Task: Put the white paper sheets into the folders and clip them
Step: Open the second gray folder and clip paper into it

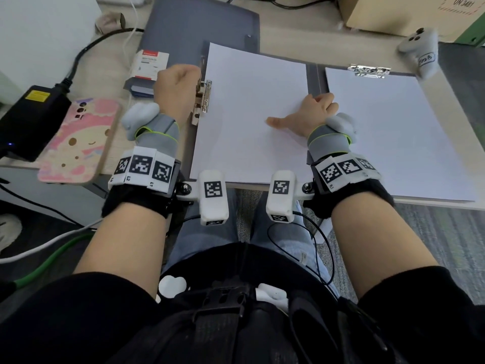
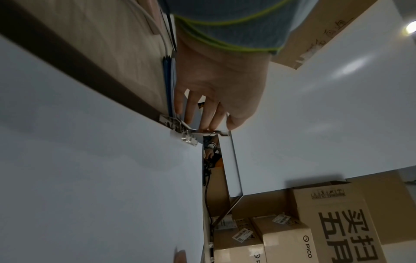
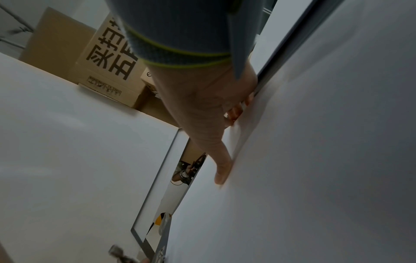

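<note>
A grey folder [image 1: 312, 74] lies open on the desk. On its left half rests a white paper sheet [image 1: 249, 132], with a metal clip [image 1: 204, 99] at the sheet's left edge. My left hand [image 1: 178, 85] grips the raised lever of this clip [image 2: 202, 131] between fingers and thumb. My right hand [image 1: 312, 111] holds the same sheet at its right edge: the thumb lies flat on top and the fingers curl at the edge. A second white sheet [image 1: 388, 137] lies on the right, under a shut metal clip [image 1: 368, 70] at its top.
Another grey folder [image 1: 199, 24] lies behind. Left of the folder are a small box [image 1: 149, 64], a pink phone [image 1: 78, 140] and a black power adapter [image 1: 31, 119] with cables. A cardboard box [image 1: 393, 14] and a grey device [image 1: 420, 51] sit at the back right.
</note>
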Demonstrator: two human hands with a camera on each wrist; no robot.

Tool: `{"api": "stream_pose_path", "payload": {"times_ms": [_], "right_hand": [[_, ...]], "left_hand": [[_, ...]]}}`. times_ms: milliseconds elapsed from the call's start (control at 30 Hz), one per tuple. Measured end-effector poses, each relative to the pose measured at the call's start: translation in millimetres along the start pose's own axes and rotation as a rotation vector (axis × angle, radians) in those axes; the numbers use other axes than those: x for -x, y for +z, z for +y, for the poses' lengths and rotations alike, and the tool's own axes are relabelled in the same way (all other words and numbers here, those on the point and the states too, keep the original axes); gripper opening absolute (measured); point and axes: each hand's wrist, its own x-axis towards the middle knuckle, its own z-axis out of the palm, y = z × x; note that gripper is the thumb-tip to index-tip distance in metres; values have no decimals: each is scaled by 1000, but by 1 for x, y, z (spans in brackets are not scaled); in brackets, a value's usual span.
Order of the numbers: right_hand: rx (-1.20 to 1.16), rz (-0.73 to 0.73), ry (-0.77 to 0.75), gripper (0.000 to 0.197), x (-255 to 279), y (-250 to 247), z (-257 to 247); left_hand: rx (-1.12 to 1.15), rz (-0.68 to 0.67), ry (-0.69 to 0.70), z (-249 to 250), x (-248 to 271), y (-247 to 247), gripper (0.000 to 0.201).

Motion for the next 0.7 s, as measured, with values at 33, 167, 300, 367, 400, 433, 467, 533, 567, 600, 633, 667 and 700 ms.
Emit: {"api": "stream_pose_path", "payload": {"times_ms": [33, 167, 300, 367, 400, 433, 467, 533, 567, 600, 633, 667, 700], "right_hand": [[-7, 2, 1, 107, 0, 1, 0], [-17, 4, 0, 105, 2, 1, 1], [-10, -2, -11, 103, 4, -1, 1], [1, -5, -10, 102, 5, -2, 0], [2, -5, -8, 103, 5, -2, 0], [1, -4, -6, 103, 5, -1, 0], [-2, -2, -5, 104, 5, -1, 0], [-6, -1, 1, 104, 4, 0, 0], [-6, -2, 2, 104, 4, 0, 0], [-8, 0, 2, 103, 4, 1, -1], [-10, 5, 0, 102, 5, 1, -1], [-12, 11, -3, 101, 5, 2, -1], [-14, 16, -4, 100, 6, 2, -1]], "left_hand": [[34, 27, -4, -2, 1, -2, 26], [73, 11, -10, -9, 4, -11, 26], [-29, 2, -99, -26, 0, -17, 43], [-58, -49, -168, -35, -6, -17, 59], [-77, -72, -189, -36, -6, -17, 65], [-92, -94, -201, -30, -3, -17, 68], [-114, -113, -212, -24, 1, -18, 69], [-142, -152, -227, -18, 4, -18, 58], [-143, -171, -231, -17, 3, -17, 49], [-141, -190, -235, -17, 3, -17, 45], [-145, -198, -227, -16, 3, -17, 46], [-145, -201, -219, -15, 5, -18, 48], [-136, -205, -210, -14, 7, -19, 51]]}}
